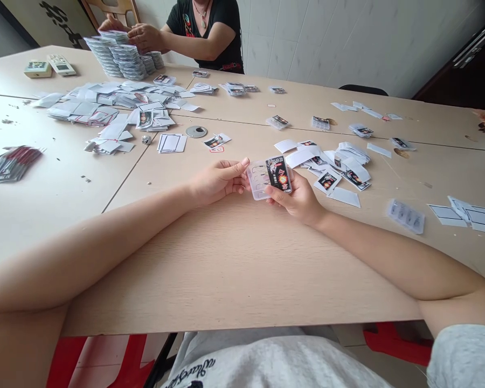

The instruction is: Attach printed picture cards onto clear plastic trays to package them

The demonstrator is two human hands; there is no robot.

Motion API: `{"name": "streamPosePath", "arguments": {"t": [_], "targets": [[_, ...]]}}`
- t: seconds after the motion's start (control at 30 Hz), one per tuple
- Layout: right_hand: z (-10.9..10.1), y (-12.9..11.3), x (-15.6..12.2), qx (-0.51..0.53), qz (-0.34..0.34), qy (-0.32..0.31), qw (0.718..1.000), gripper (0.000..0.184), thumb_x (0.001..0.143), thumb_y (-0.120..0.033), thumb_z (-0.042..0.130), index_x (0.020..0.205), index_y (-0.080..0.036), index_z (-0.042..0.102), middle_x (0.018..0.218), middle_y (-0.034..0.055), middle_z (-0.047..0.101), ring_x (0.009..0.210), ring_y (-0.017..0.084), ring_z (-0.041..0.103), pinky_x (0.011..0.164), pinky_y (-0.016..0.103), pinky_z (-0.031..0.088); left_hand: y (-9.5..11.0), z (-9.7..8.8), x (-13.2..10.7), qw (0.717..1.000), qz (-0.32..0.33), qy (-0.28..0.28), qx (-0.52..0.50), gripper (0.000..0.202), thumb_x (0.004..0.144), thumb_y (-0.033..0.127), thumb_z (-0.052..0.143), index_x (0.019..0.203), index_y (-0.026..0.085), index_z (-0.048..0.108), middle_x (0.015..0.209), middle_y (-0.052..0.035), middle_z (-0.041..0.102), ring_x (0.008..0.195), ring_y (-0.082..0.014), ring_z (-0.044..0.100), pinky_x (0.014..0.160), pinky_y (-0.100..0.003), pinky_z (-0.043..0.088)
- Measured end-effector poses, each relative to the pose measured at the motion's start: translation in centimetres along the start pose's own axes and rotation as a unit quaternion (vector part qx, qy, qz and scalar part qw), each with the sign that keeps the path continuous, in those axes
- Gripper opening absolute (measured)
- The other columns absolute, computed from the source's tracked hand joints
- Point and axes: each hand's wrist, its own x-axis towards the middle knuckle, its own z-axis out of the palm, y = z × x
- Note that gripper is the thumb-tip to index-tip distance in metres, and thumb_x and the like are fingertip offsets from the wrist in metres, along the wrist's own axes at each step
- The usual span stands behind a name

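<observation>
Just above the wooden table, my left hand and my right hand meet. Between them is a clear plastic case with a dark printed card lying against its right half. My left fingers pinch the case's left edge. The right hand's fingers curl under the case and card, with the thumb on the card's lower edge. Both hands are closed on them.
Loose printed cards and white sheets lie right of my hands, more at the far left. Another person's hands rest on tall stacks of cases at the back. A round metal disc and two remotes lie on the table.
</observation>
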Motion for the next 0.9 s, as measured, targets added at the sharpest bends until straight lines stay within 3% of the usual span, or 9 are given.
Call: {"name": "streamPosePath", "arguments": {"t": [0.4,0.6,0.9], "targets": [[0.17,-0.19,0.00,-0.020,0.009,0.013,1.000,0.043,0.073,-0.046,0.072,0.096,-0.015,0.054,0.088,0.0043,0.062,0.061,0.008,0.057,0.055,0.021,0.053,-0.16,-0.23,0.13,1.000,0.013,-0.016,0.004,0.040,0.081,0.049,0.062,0.079,0.010,0.067,0.077,-0.0080,0.066,0.069,-0.0115,0.061,0.065,-0.024,0.048],[0.22,-0.48,0.10,-0.016,0.024,0.012,1.000,0.045,0.071,-0.049,0.072,0.096,-0.017,0.054,0.089,0.0038,0.062,0.061,0.008,0.056,0.054,0.021,0.051,0.02,0.15,-0.02,1.000,0.010,0.006,-0.005,0.037,0.080,0.047,0.064,0.074,0.011,0.065,0.068,-0.0057,0.063,0.064,-0.0102,0.058,0.063,-0.024,0.047],[-0.26,0.32,0.69,0.032,0.056,0.032,0.997,0.045,0.073,-0.048,0.072,0.097,-0.016,0.052,0.084,0.0019,0.060,0.059,0.007,0.056,0.049,0.018,0.046,0.03,0.18,0.16,0.999,0.006,0.010,-0.045,0.035,0.078,0.046,0.067,0.081,0.011,0.065,0.076,-0.0061,0.065,0.071,-0.0117,0.061,0.068,-0.024,0.049]]}}
